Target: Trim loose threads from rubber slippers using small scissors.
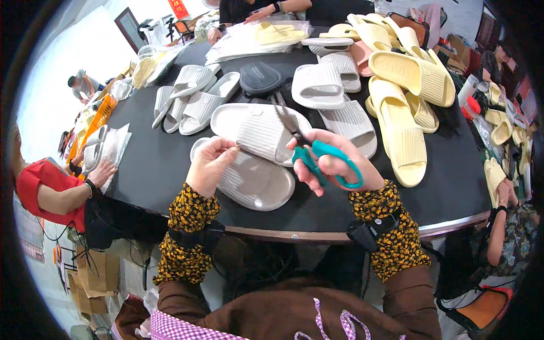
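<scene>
My right hand (345, 161) holds a pair of scissors (301, 137) by its teal loops. The dark blades point up and away over a light grey slipper (263, 130). Beside that slipper's near edge, my left hand (212, 165) has thumb and forefinger pinched together. Whatever is between those fingertips is too small to make out. A second grey slipper (258, 184) lies closer to me, partly under my left hand. Both slippers rest on the black table (164, 190).
Grey slippers (198, 99) lie at left, with more grey ones (320, 85) beyond my right hand. Yellow slippers (405, 130) are piled at right. A dark oval object (259, 78) sits mid-table; plastic bags (249, 45) lie at the far edge. Other people work around the table.
</scene>
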Demonstrator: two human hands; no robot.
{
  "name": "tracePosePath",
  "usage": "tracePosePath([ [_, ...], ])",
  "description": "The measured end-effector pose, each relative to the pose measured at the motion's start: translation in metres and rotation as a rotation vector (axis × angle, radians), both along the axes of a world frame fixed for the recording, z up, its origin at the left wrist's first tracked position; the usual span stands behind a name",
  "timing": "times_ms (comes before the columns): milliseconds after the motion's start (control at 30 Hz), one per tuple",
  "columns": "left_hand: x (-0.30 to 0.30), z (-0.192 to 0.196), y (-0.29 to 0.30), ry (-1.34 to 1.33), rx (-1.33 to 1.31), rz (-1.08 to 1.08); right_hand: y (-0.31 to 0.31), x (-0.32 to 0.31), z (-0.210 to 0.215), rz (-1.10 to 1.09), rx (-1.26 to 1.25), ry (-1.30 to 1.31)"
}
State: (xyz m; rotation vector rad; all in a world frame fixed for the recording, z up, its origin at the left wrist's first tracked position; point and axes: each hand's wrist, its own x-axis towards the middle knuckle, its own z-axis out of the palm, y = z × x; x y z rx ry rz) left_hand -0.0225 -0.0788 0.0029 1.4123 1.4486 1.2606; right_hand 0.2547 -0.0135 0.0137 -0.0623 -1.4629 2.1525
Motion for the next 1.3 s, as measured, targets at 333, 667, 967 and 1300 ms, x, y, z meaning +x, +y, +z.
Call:
tracePosePath([
  [333,0.016,-0.013,-0.009,0.079,0.146,0.093,-0.002,-0.023,-0.019,0.105,0.035,-0.350],
  [667,0.019,-0.024,-0.014,0.014,0.169,0.169,-0.005,-0.028,-0.025,0.125,-0.056,-0.467],
  [967,0.024,-0.026,-0.015,-0.013,0.170,0.198,-0.002,-0.028,-0.027,0.126,-0.093,-0.478],
  [1300,0.027,-0.025,-0.013,0.013,0.230,0.163,-0.004,-0.032,-0.031,0.112,-0.126,-0.442],
])
